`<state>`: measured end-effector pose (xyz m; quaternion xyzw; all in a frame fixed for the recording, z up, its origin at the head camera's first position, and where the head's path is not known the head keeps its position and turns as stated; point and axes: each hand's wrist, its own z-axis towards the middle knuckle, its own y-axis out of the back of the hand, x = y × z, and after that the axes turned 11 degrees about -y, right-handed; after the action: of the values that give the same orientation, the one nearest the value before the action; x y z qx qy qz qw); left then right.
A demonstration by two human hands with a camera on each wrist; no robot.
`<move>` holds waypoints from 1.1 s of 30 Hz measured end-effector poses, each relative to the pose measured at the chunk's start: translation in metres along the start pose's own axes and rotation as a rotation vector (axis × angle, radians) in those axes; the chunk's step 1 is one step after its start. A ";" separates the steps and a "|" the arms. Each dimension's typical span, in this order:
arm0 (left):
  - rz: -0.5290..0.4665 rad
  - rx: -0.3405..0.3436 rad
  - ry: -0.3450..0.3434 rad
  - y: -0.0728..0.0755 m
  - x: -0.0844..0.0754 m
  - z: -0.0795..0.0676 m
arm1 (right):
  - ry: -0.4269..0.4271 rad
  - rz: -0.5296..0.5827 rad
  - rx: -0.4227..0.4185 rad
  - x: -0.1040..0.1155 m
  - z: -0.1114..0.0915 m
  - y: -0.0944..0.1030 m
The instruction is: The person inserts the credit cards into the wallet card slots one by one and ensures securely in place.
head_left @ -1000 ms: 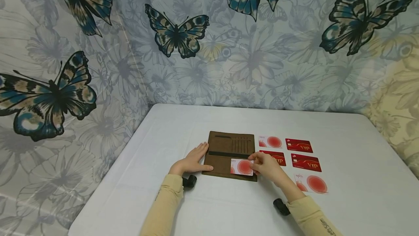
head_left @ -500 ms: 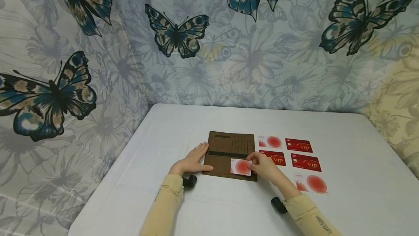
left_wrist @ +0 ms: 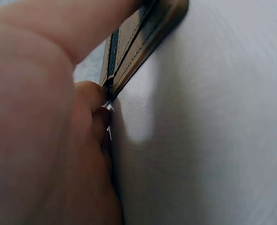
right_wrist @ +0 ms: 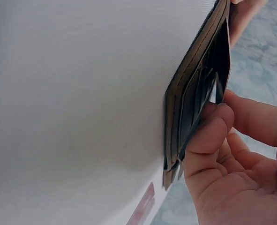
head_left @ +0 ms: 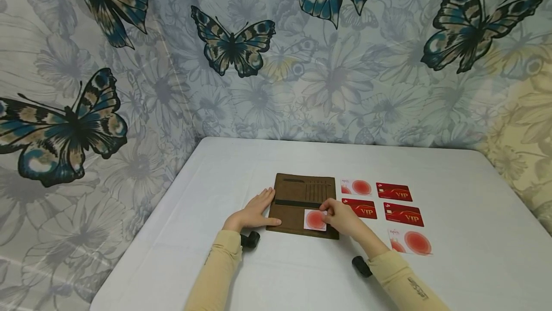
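Observation:
A brown wallet (head_left: 286, 215) lies opened flat on the white table, card slots on its far half. My right hand (head_left: 342, 217) pinches a white card with a red circle (head_left: 315, 220) over the near half. The card's left part is hidden in a pocket there. In the right wrist view, thumb and fingers (right_wrist: 208, 136) hold at the wallet's edge, the card seen nearly edge-on. My left hand (head_left: 252, 211) lies with fingers spread at the wallet's left edge, thumb on its near left corner. The left wrist view shows that hand (left_wrist: 40, 117) beside the wallet's stitched edge (left_wrist: 133, 51).
Right of the wallet lie red VIP cards (head_left: 394, 191), one partly behind my right hand, and white cards with red circles (head_left: 409, 242). The white table (head_left: 172, 253) meets a butterfly-patterned wall covering (head_left: 336, 76) at the back.
My right hand has moved left with the card, and less of the card shows at the pocket. The left hand and the wallet have stayed in place.

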<state>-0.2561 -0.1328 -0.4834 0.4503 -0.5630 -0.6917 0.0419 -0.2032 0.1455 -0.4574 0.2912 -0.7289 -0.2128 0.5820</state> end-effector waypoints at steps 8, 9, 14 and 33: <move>0.000 0.001 0.001 0.000 0.000 0.000 | 0.009 -0.006 0.006 0.008 0.004 -0.005; 0.000 -0.001 -0.001 0.000 0.000 0.000 | 0.014 -0.005 0.006 0.009 0.004 -0.005; 0.002 -0.003 -0.001 0.000 0.000 0.000 | 0.039 -0.005 0.016 0.014 0.003 -0.008; -0.004 -0.004 0.005 0.001 -0.002 -0.001 | 0.097 -0.056 0.012 0.020 0.009 -0.017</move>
<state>-0.2544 -0.1331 -0.4814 0.4530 -0.5605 -0.6919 0.0427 -0.2115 0.1192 -0.4566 0.3248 -0.6928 -0.2102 0.6086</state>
